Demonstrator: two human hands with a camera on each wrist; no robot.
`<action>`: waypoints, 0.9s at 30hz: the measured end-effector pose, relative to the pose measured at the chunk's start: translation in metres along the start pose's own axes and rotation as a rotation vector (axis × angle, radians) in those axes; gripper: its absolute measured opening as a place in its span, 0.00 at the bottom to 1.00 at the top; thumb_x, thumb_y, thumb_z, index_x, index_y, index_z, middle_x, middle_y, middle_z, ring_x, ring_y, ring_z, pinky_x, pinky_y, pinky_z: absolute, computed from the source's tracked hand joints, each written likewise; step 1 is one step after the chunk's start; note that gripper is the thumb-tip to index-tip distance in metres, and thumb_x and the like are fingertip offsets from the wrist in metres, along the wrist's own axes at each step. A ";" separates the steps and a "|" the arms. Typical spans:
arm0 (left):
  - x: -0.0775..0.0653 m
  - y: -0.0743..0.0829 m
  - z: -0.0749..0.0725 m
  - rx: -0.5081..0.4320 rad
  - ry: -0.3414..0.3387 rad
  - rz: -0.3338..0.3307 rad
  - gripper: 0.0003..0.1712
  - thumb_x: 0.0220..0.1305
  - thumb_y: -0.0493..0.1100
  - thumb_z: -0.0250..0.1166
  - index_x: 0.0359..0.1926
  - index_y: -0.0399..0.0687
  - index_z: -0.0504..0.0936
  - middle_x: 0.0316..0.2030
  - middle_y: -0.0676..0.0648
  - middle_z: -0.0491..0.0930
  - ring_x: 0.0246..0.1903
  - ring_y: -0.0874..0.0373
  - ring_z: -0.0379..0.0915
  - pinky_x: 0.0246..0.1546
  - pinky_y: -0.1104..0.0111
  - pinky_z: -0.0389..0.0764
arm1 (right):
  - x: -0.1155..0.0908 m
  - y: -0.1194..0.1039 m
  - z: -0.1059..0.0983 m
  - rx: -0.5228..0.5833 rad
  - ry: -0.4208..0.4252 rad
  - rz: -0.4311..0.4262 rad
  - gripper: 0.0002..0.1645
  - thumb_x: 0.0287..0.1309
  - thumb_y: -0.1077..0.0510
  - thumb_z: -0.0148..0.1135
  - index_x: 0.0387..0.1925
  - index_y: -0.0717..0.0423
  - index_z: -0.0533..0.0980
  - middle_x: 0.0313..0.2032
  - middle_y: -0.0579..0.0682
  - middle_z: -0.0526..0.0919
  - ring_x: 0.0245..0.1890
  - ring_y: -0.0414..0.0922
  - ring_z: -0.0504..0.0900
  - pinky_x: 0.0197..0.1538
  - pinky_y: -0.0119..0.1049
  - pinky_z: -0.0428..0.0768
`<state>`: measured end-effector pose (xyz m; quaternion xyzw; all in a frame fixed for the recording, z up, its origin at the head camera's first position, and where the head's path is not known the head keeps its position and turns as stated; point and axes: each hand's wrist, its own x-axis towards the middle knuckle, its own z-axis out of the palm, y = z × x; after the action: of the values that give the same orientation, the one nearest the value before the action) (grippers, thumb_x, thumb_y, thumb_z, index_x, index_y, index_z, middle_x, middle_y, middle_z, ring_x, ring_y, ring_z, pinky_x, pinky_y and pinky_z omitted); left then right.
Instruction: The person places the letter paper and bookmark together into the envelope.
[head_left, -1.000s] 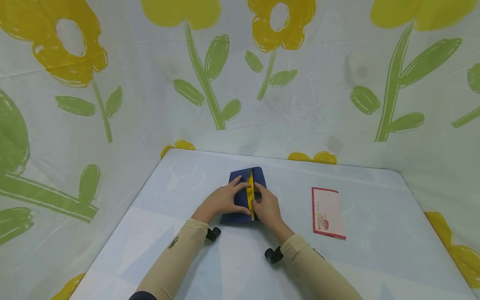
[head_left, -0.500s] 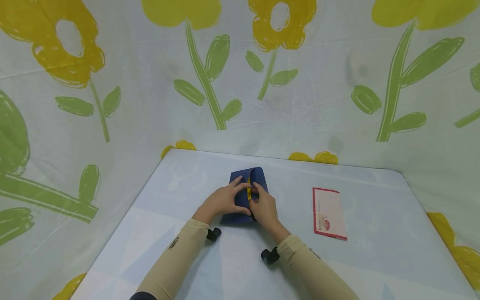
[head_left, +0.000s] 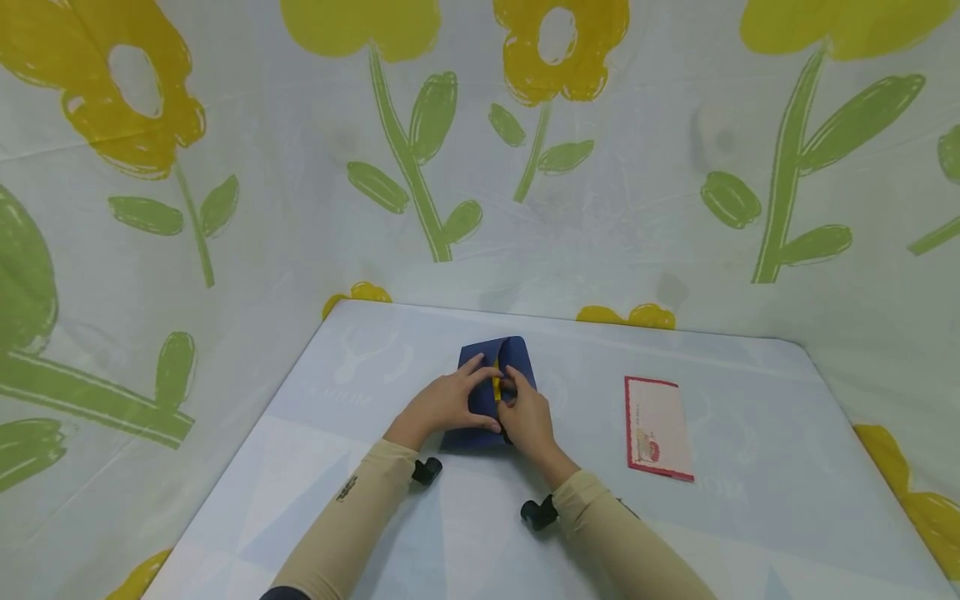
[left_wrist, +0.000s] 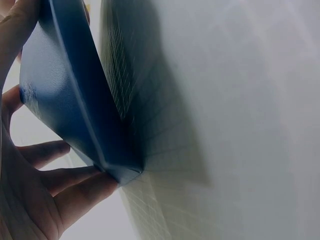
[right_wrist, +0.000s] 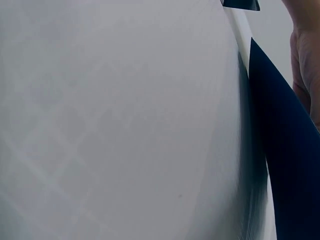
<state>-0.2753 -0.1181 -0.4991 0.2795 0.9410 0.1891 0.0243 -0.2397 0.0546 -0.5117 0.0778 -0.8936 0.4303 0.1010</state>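
A dark blue envelope lies near the middle of the table, its opening running lengthwise with a narrow yellow strip showing inside. My left hand holds the envelope's left side, fingers on top and thumb near the opening. In the left wrist view, several fingers brace the envelope's raised edge. At the right side of the opening, my right hand grips with curled fingers; its fingertips partly hide the yellow strip. The right wrist view shows a blue panel of the envelope slightly raised off the table.
A pink-white card with a red border lies flat to the right of the hands. The pale table ends at a flower-printed curtain behind it. Small black wrist cameras hang under both forearms.
The yellow strip was long and wide a second ago; now only a short, thin part shows. My right hand has shifted slightly left. The left hand has stayed in place.
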 end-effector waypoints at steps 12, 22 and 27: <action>0.001 0.001 -0.001 -0.008 0.000 -0.015 0.54 0.32 0.83 0.58 0.64 0.75 0.62 0.71 0.47 0.48 0.50 0.42 0.74 0.47 0.54 0.76 | 0.002 0.003 -0.003 -0.013 0.039 -0.005 0.34 0.52 0.63 0.62 0.63 0.55 0.66 0.48 0.48 0.81 0.25 0.36 0.76 0.24 0.29 0.74; 0.001 0.004 -0.003 -0.006 -0.012 -0.053 0.50 0.34 0.79 0.63 0.63 0.78 0.61 0.71 0.46 0.49 0.54 0.40 0.70 0.50 0.50 0.73 | 0.003 0.006 -0.012 -0.007 0.080 -0.014 0.33 0.53 0.62 0.63 0.62 0.54 0.67 0.48 0.46 0.81 0.25 0.35 0.75 0.25 0.30 0.74; 0.001 0.003 -0.002 -0.016 -0.013 -0.049 0.51 0.33 0.81 0.61 0.63 0.79 0.60 0.71 0.47 0.49 0.54 0.41 0.71 0.50 0.51 0.73 | 0.002 0.007 -0.017 -0.013 0.090 -0.019 0.33 0.53 0.61 0.63 0.63 0.53 0.66 0.48 0.45 0.81 0.25 0.35 0.75 0.27 0.30 0.74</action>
<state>-0.2747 -0.1156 -0.4963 0.2575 0.9459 0.1939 0.0374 -0.2410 0.0725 -0.5063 0.0664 -0.8901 0.4267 0.1458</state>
